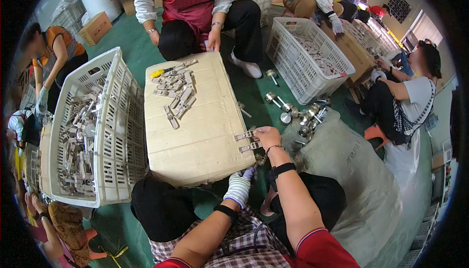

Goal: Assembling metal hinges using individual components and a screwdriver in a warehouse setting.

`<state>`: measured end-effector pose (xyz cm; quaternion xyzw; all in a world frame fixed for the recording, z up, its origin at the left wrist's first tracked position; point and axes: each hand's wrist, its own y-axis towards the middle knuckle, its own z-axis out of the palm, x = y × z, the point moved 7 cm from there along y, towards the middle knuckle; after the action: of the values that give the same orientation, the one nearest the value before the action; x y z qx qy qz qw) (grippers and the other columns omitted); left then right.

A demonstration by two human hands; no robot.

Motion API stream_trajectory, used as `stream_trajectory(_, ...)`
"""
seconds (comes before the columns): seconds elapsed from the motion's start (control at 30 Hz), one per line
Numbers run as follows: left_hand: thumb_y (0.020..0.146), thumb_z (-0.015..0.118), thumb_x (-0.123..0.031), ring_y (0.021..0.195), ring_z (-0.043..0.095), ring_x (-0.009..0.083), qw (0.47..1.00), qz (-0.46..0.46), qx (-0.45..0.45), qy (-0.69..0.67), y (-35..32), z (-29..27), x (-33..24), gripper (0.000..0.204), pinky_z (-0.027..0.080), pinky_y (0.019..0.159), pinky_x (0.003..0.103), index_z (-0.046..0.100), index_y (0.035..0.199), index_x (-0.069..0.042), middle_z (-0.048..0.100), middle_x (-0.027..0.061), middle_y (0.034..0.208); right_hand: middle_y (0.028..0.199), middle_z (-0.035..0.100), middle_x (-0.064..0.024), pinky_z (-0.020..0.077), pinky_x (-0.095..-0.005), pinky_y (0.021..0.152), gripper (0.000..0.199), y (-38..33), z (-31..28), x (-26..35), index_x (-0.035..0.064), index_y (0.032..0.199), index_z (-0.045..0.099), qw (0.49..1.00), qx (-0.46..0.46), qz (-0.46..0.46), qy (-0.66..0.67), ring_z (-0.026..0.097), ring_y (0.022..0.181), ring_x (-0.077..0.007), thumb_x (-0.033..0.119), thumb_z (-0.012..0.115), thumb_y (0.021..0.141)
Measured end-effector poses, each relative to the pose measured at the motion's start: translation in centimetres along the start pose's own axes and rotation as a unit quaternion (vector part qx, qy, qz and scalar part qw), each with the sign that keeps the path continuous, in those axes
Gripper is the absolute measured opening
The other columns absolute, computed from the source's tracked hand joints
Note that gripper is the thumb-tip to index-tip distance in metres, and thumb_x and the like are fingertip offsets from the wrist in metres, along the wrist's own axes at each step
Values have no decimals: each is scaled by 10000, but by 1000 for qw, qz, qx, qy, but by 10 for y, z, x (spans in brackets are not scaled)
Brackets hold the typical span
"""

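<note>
A cardboard-topped work surface [205, 116] stands before my knees. Two slotted flat metal hinge-like pieces lie at its near right edge, the upper piece [244, 135] and the lower piece [250, 146]. The bare fingers of my right hand [268, 137] pinch the end of the upper one. Below the near right corner, my left hand [239, 188], in a white striped glove, is closed; what it grips is mostly hidden. Just above its fingertips shows a shiny metal fitting [261, 159]. A loose pile of similar hinge-like pieces [176, 92] lies at the far left, beside a yellow-handled tool [157, 73].
To the left stands a white crate [110, 136] full of metal pieces; another white crate [305, 67] is at the far right. Chrome stemmed fittings [305, 119] lie by a translucent plastic sack [347, 170]. A person in a red apron [195, 9] sits opposite; others work around.
</note>
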<state>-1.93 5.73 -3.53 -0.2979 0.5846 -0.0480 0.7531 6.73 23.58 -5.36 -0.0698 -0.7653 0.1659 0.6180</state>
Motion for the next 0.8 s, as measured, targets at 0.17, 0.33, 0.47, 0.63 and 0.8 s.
stream_trajectory(0.17,903,554,-185,807,534,142,1000,28,0,-1,11,5,1,267,434,763,278,590,1106,-14,641,53,964,773,659,-126,517,-278,571,147,3,-5,12,-82,876,628,1000,3,0,15,640,641,-186,11,635,762)
stream_trajectory(0.33,897,561,-213,814,543,156,1000,7,3,16,12,-2,13,289,435,776,291,586,1101,-10,644,76,970,991,639,-152,493,-316,758,281,-2,-8,21,-74,965,614,998,6,-23,66,615,905,-208,97,679,752)
stream_trajectory(0.47,888,578,-212,905,541,189,1000,-10,28,4,8,2,14,356,417,844,307,536,1169,2,618,95,1066,1059,604,-154,466,-341,837,359,-24,4,82,-3,1075,575,955,-77,-248,-146,592,958,-263,97,649,738)
stream_trajectory(0.63,885,555,-225,910,581,272,1000,21,14,1,23,5,39,332,433,835,340,569,1129,1,632,154,1049,1106,576,-138,430,-362,903,317,-70,116,151,30,1067,571,859,124,-418,-269,536,1014,-306,97,605,759)
stream_trajectory(0.8,946,363,-272,1096,485,337,914,232,102,318,19,29,34,360,388,935,340,516,1186,-51,521,184,1225,1262,499,-74,351,-380,990,385,-79,211,136,64,1158,539,763,216,-444,-418,437,1158,-267,186,591,796)
